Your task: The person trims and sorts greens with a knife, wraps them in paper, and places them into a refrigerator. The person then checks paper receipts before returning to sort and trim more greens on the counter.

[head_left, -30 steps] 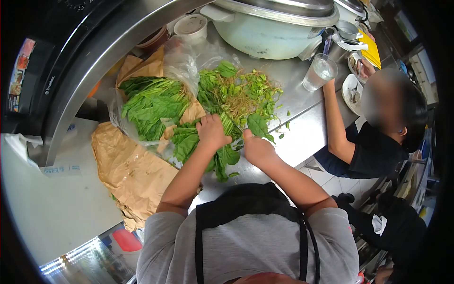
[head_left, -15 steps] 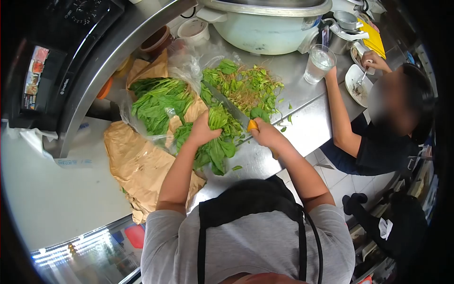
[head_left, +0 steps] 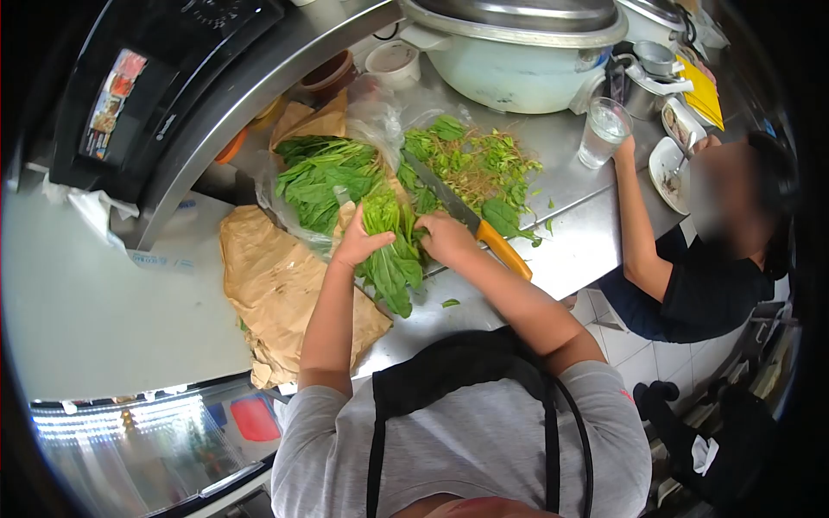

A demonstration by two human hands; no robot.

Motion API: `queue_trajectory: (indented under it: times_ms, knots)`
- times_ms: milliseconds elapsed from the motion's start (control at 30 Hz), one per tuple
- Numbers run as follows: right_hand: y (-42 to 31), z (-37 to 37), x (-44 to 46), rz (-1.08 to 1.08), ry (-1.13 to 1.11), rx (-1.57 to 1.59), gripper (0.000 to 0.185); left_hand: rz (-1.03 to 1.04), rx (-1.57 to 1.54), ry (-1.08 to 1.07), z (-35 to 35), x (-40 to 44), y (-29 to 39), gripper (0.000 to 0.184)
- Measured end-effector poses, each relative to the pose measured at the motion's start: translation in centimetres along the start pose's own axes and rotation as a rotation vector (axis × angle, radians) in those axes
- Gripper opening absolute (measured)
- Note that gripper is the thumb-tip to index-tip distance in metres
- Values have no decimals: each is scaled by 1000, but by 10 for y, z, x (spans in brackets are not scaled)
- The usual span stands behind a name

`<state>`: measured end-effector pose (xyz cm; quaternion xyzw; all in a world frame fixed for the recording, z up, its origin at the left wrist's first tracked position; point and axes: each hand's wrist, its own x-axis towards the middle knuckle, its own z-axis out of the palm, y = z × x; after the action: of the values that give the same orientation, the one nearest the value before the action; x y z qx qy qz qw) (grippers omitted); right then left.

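Note:
My left hand (head_left: 359,245) is closed round a bunch of leafy greens (head_left: 390,274), with pale stems at the top and broad leaves hanging toward me. Against the bunch's right side, my right hand (head_left: 447,240) has its fingers curled in and touching the greens. A knife (head_left: 503,249) with an orange handle lies on the steel counter beside my right hand, its blade pointing away and left. Beyond the blade is a loose heap of cut stems and small leaves (head_left: 484,168). More greens (head_left: 324,177) fill an opened plastic bag left of my hands.
Crumpled brown paper (head_left: 285,285) lies at the left. A large lidded tub (head_left: 518,65) and a small white tub (head_left: 394,65) stand behind. To the right, a seated person (head_left: 691,285) holds a glass of water (head_left: 604,134) near a white bowl (head_left: 667,177).
My right hand has let go of the knife, which now lies on the counter, and has moved left to the greens. My left hand still grips the bunch. The view has shifted slightly.

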<state>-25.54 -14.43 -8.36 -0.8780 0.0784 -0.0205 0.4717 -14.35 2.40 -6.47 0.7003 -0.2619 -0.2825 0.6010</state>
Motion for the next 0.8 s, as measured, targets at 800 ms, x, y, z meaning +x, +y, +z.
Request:
queue_trajectory:
  times_ms: [800]
  knots:
    - [-29,-6,54,-188,98,263,8,34,-198,73,-38,-18,-24,60]
